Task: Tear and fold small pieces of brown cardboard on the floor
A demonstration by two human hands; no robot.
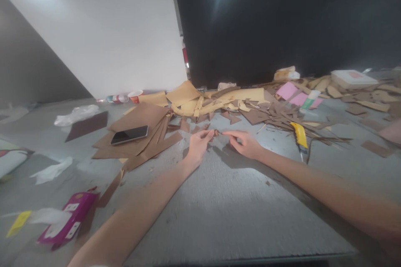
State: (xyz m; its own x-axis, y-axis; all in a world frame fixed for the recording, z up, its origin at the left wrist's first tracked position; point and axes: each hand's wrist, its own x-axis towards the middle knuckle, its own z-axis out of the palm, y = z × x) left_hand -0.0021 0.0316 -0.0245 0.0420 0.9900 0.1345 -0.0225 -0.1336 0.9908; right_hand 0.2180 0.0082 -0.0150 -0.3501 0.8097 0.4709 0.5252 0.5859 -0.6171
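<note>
Over the middle of the grey table, my left hand [200, 144] pinches a small brown piece [216, 132] between thumb and fingertips. The piece is too small and blurred to name its kind. Just to its right, my right hand [242, 142] points its index finger at the piece, with the other fingers curled in. Whether that fingertip touches the piece I cannot tell. Brown offcuts [230, 117] lie just beyond both hands. A yellow utility knife [300, 137] rests to the right of my right hand.
A phone [130, 134] lies on stacked brown sheets [140, 117] at the left. Nearer stands a purple tissue pack [78, 212]. Yellow and brown scraps [219, 100] heap along the back, below a white panel [109, 33] and a dark one [282, 21]. A paper cup [135, 96] stands there.
</note>
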